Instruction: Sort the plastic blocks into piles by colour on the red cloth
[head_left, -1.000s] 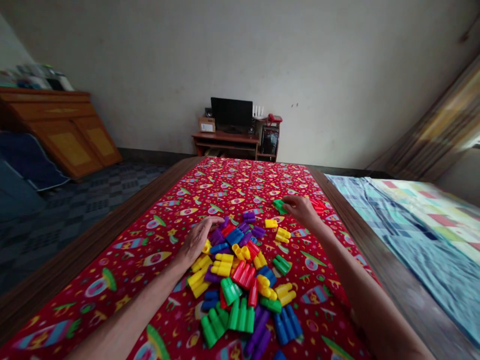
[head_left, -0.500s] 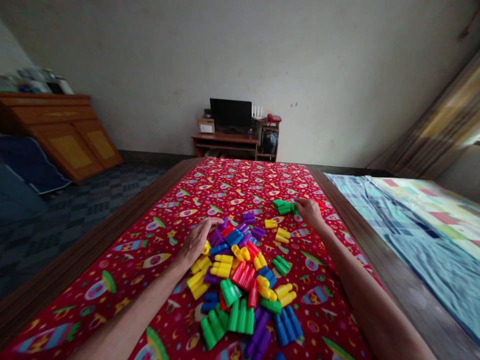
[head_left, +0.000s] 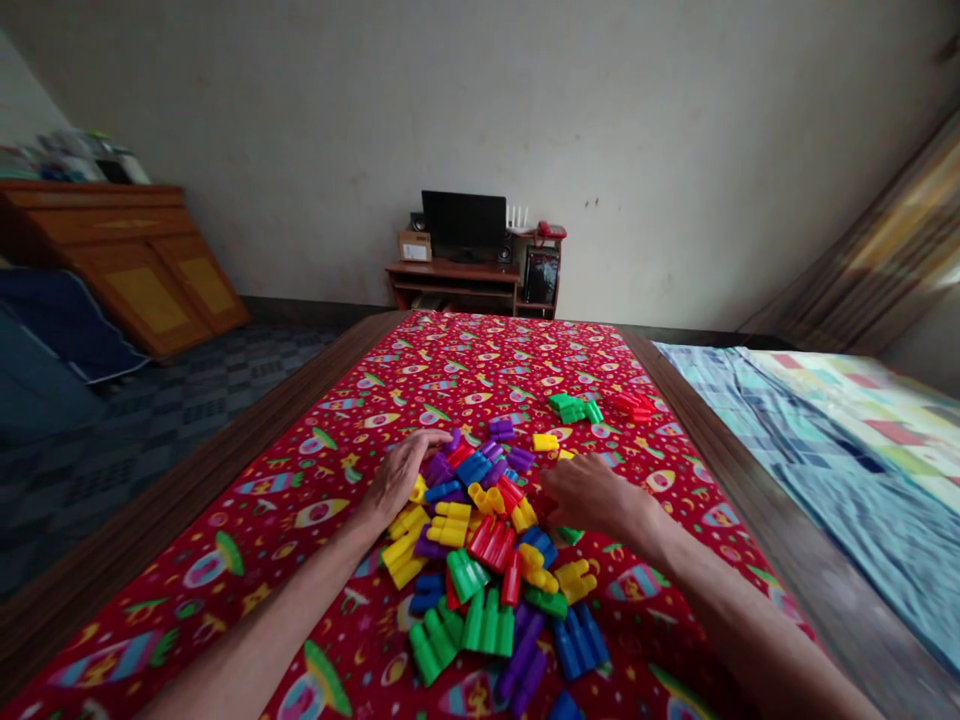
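My left hand (head_left: 401,478) rests against the left side of a heap of plastic building blocks, fingers stretched forward. Its fingertips touch a purple block (head_left: 452,440). Over the heap's right edge, my right hand (head_left: 589,493) reaches in with bent fingers pointing down and left; the fingertips are mostly hidden. Near it lie a red block (head_left: 510,490) and a yellow block (head_left: 523,515). A green block (head_left: 571,537) shows partly beneath the hand. The heap also has a red block (head_left: 492,543), a green block (head_left: 487,622) and a blue block (head_left: 580,643).
Apart from the heap, green blocks (head_left: 574,409) and red blocks (head_left: 632,405) form two small groups farther back on the red patterned cloth (head_left: 465,350). Bedding (head_left: 795,470) lies right of the table. A desk with a monitor (head_left: 465,222) stands at the wall.
My right hand has left the green blocks at the back and come toward me to the heap's right edge. The red blocks behind it are now uncovered. My left hand stays about the same.
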